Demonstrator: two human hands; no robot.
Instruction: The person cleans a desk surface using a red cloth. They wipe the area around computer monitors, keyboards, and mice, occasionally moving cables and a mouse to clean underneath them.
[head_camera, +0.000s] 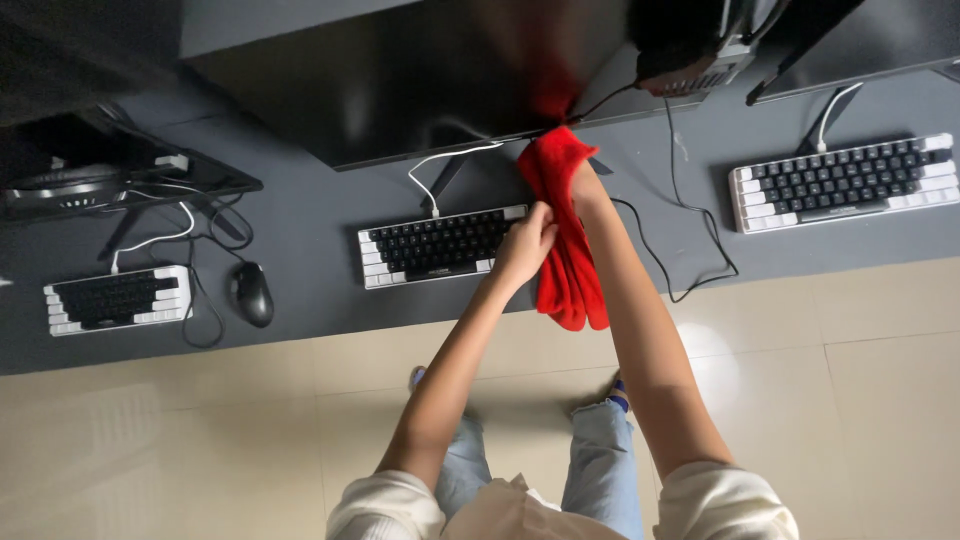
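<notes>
A red cloth (566, 268) hangs from my raised right hand (582, 180), which is mostly wrapped in it and presses it against the lower edge of the middle dark monitor (400, 80). My left hand (525, 243) pinches the cloth's left side, just above the right end of the middle black-and-white keyboard (440, 246). The cloth's loose end dangles over the desk's front edge.
The grey desk (320, 300) also carries a keyboard (117, 299) and black mouse (251, 293) at the left, a third keyboard (843, 182) at the right, other monitors and loose cables (690, 250). Beige tiled floor (850, 400) lies below, with my feet near the desk.
</notes>
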